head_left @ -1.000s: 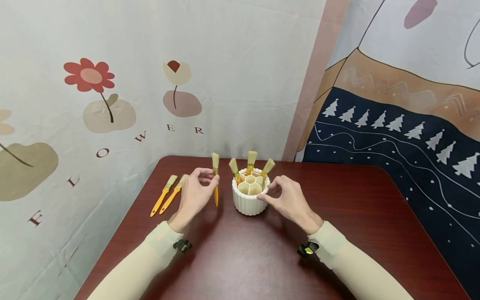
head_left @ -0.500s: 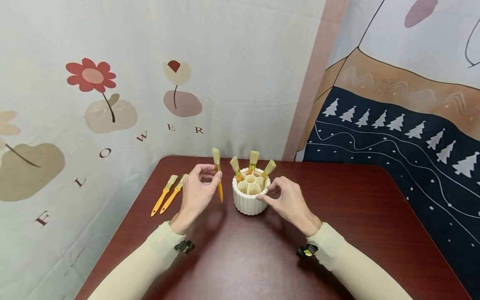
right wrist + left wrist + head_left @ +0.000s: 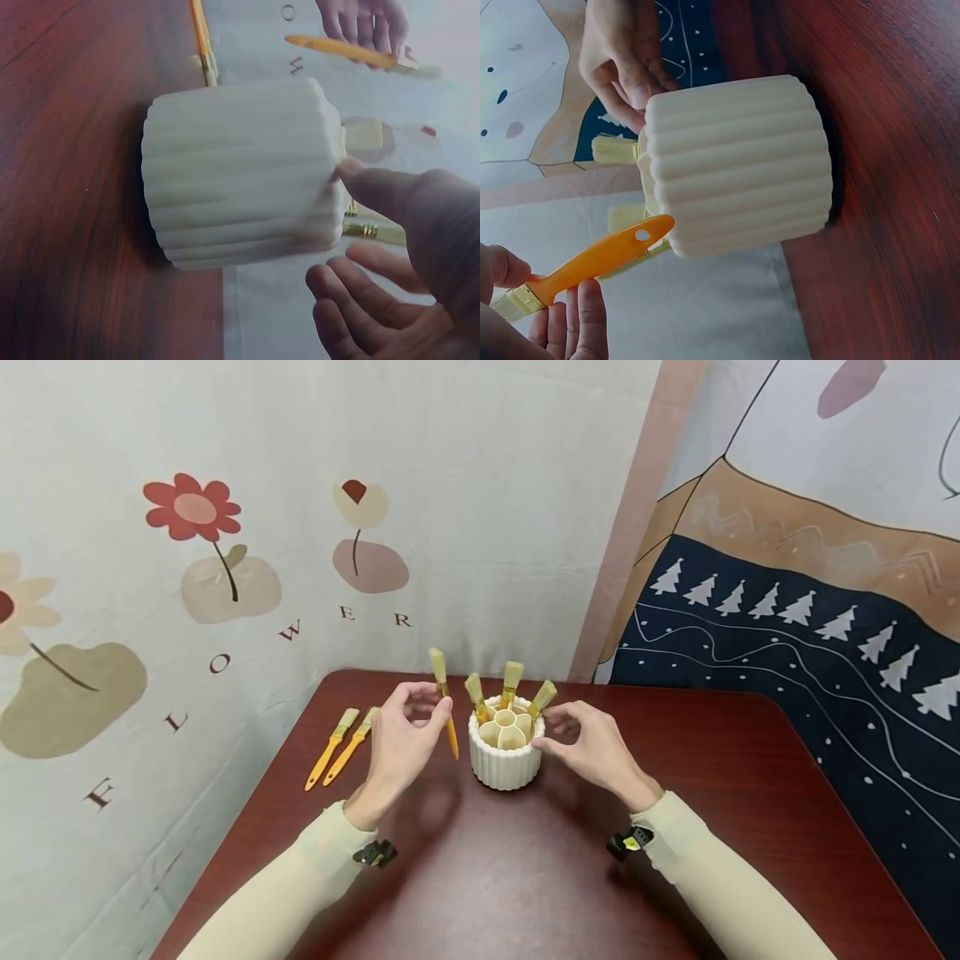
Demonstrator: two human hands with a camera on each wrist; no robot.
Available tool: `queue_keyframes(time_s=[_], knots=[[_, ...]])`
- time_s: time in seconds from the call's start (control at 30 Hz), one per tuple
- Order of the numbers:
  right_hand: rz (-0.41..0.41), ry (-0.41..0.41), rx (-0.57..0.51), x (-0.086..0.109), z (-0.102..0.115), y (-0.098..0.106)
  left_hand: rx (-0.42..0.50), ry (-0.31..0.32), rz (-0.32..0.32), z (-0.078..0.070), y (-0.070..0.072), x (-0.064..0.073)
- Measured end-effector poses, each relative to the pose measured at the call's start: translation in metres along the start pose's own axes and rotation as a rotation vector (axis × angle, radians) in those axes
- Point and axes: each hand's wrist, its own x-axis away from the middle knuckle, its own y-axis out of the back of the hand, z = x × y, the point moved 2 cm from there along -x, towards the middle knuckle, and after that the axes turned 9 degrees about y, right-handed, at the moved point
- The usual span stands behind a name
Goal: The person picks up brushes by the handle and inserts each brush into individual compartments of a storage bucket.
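Note:
My left hand [image 3: 405,731] pinches a paintbrush [image 3: 452,737] by its orange handle near the ferrule, bristles up. The brush is in the air, tilted, just left of the white fluted holder [image 3: 505,768]. In the left wrist view the handle's end [image 3: 656,225] overlaps the holder's rim. Several petal-shaped compartments ring a round centre inside the holder, and 3 brushes [image 3: 512,677] stand in it, bristles up. At the holder's right side is my right hand [image 3: 600,743], its thumb against the rim [image 3: 351,166] and its other fingers loosely bent beside the wall.
Two more paintbrushes [image 3: 332,750] lie side by side on the dark red table [image 3: 495,877], left of my left hand. Behind the table hangs a printed cloth [image 3: 495,527] with flowers and trees.
My left hand has moved right with the paintbrush, whose handle end has risen and swung toward the holder. My right hand has shifted slightly at the rim, and the view has turned a little left.

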Motion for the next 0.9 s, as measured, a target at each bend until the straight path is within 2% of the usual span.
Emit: queue_keyframes(time_s=[0.17, 0.4, 0.9], knots=[[0.062, -0.045, -0.094, -0.004, -0.01, -0.001, 0.024, 0.012, 0.006, -0.006, -0.002, 0.002], [0.071, -0.071, -0.189, -0.006, -0.015, -0.002, 0.052, 0.009, 0.021, -0.014, -0.004, 0.002], [0.032, -0.058, -0.153, -0.001, -0.012, -0.004, 0.087, -0.005, 0.046, -0.016, -0.017, -0.002]])
